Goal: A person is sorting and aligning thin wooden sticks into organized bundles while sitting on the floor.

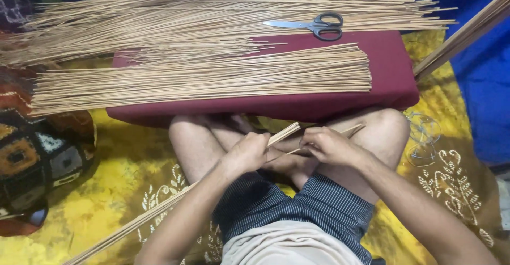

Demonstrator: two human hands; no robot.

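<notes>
While sitting cross-legged on yellow cloth (pixel 114 182), left hand (pixel 248 152) grip clenched round bundle of thin sticks (pixel 159 206), ends poking past fist over lap. Right hand (pixel 328 145) pinching single stick (pixel 351 130). Maroon cushion (pixel 390 76) ahead, stick pile (pixel 202 79) on it, scissors (pixel 313 25) behind.
</notes>
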